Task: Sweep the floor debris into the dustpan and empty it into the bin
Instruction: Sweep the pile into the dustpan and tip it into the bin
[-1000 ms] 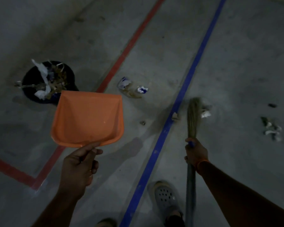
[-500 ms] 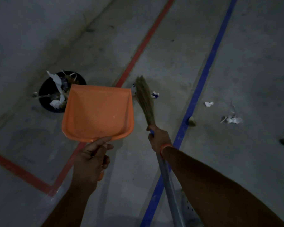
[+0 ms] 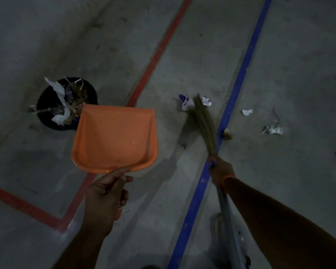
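Centre frame, the left hand [image 3: 107,193] curls round the handle of the orange dustpan [image 3: 114,137], held clear of the floor, empty, beside the stuffed black bin [image 3: 47,105] at upper left. Right of centre, the right hand [image 3: 220,170] grips the broom [image 3: 202,121] low at its neck, bristles touching crumpled paper scraps [image 3: 186,102]. Light, fluttery stuff, I'd say: short gentle strokes, pan lip flat down.

Broom [image 3: 201,121] now among paper scraps [image 3: 186,102]
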`<state>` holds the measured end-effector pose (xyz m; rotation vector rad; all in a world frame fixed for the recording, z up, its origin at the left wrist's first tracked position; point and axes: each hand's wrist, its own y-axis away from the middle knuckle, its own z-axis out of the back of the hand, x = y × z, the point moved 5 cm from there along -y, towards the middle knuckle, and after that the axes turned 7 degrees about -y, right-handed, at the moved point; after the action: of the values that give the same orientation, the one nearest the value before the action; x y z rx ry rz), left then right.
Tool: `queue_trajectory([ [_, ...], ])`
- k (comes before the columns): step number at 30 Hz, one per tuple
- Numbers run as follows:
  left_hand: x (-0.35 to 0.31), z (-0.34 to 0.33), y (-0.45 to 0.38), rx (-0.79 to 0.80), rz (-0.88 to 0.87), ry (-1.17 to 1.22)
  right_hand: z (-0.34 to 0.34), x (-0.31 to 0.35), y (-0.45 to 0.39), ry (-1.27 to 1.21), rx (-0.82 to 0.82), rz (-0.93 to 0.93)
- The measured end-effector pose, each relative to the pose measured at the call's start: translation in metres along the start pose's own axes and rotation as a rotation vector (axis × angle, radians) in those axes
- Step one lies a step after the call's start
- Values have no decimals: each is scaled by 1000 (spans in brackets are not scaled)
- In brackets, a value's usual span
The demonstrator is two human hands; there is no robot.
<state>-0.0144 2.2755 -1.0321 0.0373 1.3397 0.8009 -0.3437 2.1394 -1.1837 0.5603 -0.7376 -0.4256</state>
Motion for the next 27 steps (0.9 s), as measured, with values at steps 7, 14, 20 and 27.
queue_trajectory([
  [7,-18,-24,4,107,-14,-5,69,-55,37,-75,-129,13],
  [14,-34,-15,9,160,-40,-55,20,-34,105,-59,-58,173],
  [20,-35,-9,16,171,-39,-72,-40,-14,139,24,104,247],
  [27,-18,-17,17,132,-43,-88,-49,-37,118,213,324,235],
])
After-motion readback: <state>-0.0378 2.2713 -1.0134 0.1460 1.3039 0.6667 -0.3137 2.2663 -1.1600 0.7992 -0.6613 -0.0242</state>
